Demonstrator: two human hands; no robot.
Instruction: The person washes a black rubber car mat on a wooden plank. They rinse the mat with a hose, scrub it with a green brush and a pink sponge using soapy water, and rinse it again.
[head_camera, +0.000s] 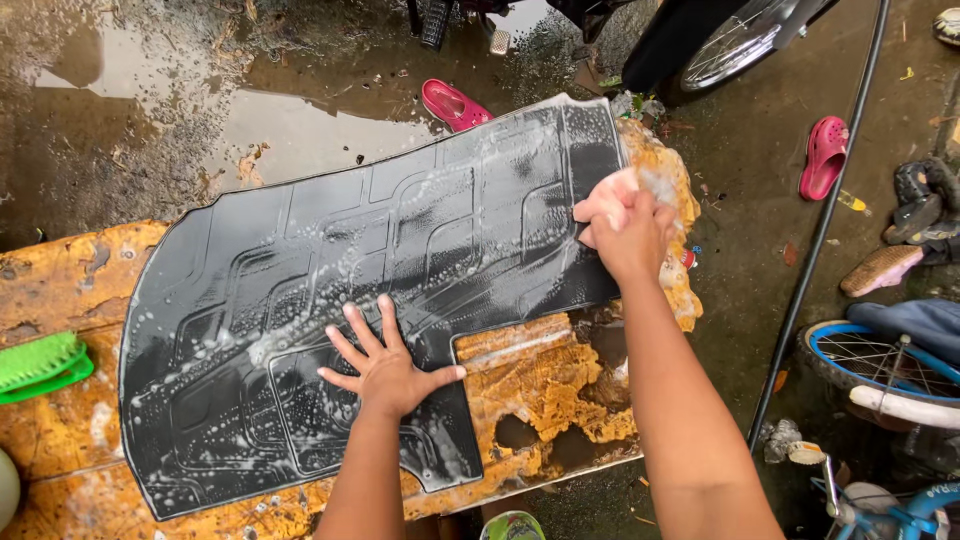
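Hands (385, 368) over half-hidden sponge (612, 195)

Soapy black floor mat (330, 300), flat on table

Soft overcast daylight, faint shadows, sky glare on wet concrete ground (300, 125), sharp focus, slight wide-angle edge stretch

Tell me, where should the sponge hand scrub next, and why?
Probably toward the middle of the black mat. The right hand presses the pink sponge at the far edge, suds streak the middle grooves, and the left hand pins the mat flat.
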